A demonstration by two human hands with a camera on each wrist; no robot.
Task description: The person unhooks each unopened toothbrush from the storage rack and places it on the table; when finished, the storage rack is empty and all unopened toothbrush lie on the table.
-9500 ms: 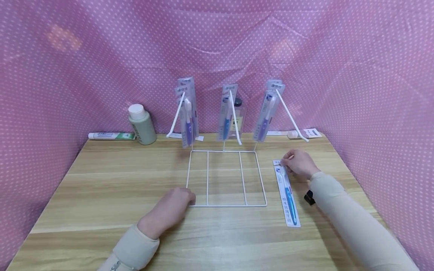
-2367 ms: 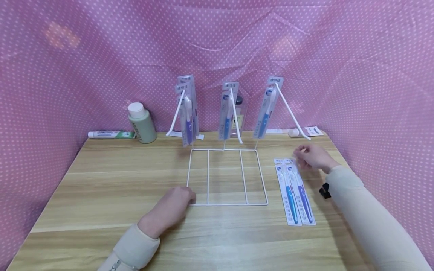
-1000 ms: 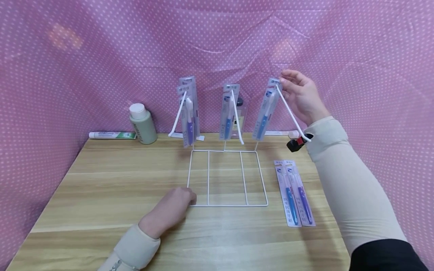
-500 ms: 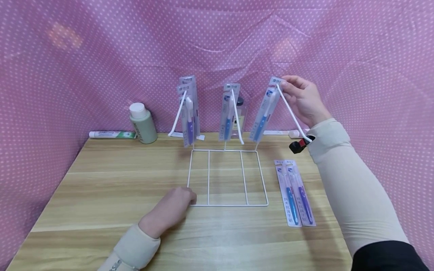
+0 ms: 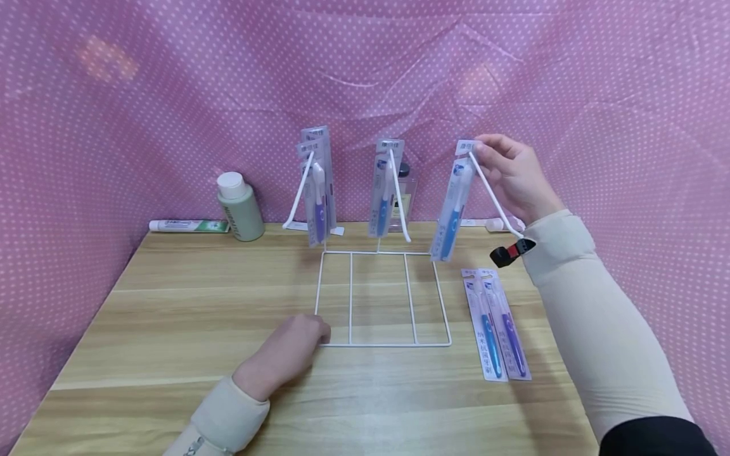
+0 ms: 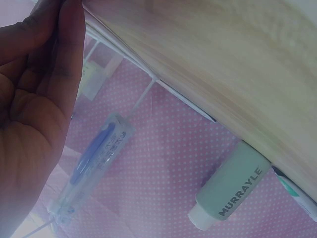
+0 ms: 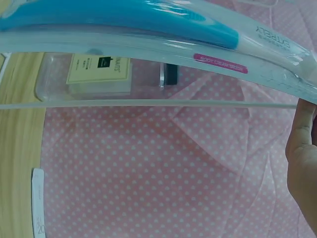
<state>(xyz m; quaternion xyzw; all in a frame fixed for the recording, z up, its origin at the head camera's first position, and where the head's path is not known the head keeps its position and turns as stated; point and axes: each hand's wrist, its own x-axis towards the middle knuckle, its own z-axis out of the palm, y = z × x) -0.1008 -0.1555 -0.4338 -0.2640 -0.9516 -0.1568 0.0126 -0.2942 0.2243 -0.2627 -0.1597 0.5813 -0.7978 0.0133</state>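
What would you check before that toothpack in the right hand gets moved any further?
1. Right hand pinches the top of the pack: ok.
2. Pack free of the right peg: cannot tell; its top lies right at the peg's upper end.
3. Left hand rests on the rack corner, steadying it: ok.
4. Bare table beside the two packs lying flat: ok.
5. Packs on the other two pegs hang apart from the held one: ok.
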